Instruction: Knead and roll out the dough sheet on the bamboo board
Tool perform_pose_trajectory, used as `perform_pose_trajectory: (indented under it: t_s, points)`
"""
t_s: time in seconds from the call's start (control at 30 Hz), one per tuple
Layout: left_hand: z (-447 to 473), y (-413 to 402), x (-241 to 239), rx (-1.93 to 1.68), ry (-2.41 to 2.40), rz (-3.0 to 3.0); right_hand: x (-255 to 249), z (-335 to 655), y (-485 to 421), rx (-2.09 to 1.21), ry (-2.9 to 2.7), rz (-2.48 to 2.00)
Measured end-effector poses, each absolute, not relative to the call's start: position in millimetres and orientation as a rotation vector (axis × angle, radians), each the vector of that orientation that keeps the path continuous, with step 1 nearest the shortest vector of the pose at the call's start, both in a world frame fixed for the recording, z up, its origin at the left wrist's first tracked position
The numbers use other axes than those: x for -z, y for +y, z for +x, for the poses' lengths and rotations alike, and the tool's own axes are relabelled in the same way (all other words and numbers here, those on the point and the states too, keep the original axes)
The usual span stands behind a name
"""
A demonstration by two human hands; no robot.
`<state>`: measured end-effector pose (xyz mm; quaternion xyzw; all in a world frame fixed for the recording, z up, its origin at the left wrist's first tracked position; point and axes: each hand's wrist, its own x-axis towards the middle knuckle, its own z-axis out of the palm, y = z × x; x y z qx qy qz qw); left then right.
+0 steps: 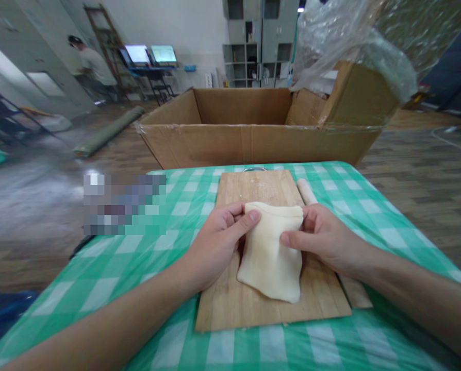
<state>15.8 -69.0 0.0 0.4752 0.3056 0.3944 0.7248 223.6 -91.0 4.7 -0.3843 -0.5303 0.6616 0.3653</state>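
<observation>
A pale sheet of dough (273, 257) hangs between my two hands, over a wooden cutting board (257, 183). At its upper left corner, my left hand (225, 234) pinches the edge, thumb in front and fingers behind. My right hand (323, 237) grips the right edge the same way, its thumb pressed on the front face lower down. The sheet's top edge looks folded or creased, and its lower edge is wavy. Partly hidden under my right hand and forearm, a wooden rolling pin (307, 190) lies along the board's right side.
A green and white checked cloth (184, 201) covers the table. Behind the table's far edge stands a large open cardboard box (253, 141) with clear plastic wrap (331, 46). A blurred-out object (122, 206) is at the left edge. Further back, a person (95, 64) stands near two monitors.
</observation>
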Motion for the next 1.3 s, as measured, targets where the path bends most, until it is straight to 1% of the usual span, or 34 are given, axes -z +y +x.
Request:
perform_pose_trajectory:
  t_s: [0.4,0.67,0.77,0.97,1.2,1.3]
  points:
    - [14,-68,1,-0.845,0.692,1.071,-10,223,-92,-1.733,-1.380,-0.995]
    - [15,-69,-2,-0.845,0.706,1.055,-8,219,-92,-1.705,-1.269,-1.072]
    - [16,-70,-4,-0.804,0.732,1.086,-6,220,-92,-1.670,-1.225,-1.134]
    - [17,-75,-9,-0.751,0.833,1.245,-5,219,-93,-1.593,-1.316,-1.182]
    - [16,-70,-5,-0.769,0.788,1.171,-1,217,-92,-1.466,-1.203,-1.211]
    - [15,-71,-8,-0.728,0.769,1.213,-4,217,-90,-1.393,-1.278,-1.212]
